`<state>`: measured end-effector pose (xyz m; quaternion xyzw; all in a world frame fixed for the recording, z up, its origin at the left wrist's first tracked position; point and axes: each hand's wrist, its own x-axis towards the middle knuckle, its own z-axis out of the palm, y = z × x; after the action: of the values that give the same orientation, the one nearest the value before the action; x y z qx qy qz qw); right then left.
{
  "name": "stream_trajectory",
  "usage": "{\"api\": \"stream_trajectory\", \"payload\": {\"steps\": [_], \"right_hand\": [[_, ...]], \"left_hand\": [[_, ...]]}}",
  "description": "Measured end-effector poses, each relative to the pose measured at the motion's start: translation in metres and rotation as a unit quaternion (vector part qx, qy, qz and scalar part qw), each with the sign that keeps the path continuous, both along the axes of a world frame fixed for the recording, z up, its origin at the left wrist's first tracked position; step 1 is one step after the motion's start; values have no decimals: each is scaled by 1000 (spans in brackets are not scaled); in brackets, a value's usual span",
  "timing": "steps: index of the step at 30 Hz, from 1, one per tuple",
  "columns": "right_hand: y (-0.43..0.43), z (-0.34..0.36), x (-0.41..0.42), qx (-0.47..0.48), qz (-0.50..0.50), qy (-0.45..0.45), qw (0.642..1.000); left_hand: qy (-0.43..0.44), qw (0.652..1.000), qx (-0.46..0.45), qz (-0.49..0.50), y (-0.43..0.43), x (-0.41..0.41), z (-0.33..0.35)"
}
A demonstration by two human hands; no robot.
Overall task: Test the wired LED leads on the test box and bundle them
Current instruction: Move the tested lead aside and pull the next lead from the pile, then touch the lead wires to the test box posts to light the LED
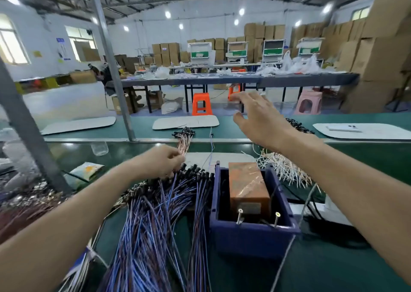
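Tangle hazard: leads [155,214] piled at 8 o'clock of test box [246,187].
Left hand [163,161] pinching leads; right hand [259,118] spread wide, empty, at 12 o'clock. Likely to drag tangled neighbours out if pulled one-handed.

Background: a long grey table [289,81] with an orange stool [202,104] and a pink stool [309,102] before it; stacked cardboard boxes [378,54] at right. Foreground: steel post [111,65], clear cup [99,148], snack packet [85,173], and a phone [343,128] lying on a white mat [378,134].

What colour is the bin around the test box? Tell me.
Dark blue bin, clearest in the head view.
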<state>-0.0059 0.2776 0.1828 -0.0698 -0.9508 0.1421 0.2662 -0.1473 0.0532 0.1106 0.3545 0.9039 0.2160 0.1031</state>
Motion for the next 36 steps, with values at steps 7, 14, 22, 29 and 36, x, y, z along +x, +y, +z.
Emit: {"api": "stream_trajectory", "payload": {"steps": [7,14,22,29,36], "right_hand": [[-52,-11,57,2,1,-19,1000],[-88,-37,94,-5,28,0,1000],[-77,-58,106,-42,8,39,998],[-67,-72,99,-64,-1,93,994],[-79,-80,73,-80,10,99,992]], "left_hand": [[-11,995,-96,-23,-34,97,-58],[-30,999,-27,4,-40,125,-91],[22,995,15,98,-9,103,-97],[221,959,-24,177,-21,73,-96],[241,939,-100,224,-25,57,-109]]}}
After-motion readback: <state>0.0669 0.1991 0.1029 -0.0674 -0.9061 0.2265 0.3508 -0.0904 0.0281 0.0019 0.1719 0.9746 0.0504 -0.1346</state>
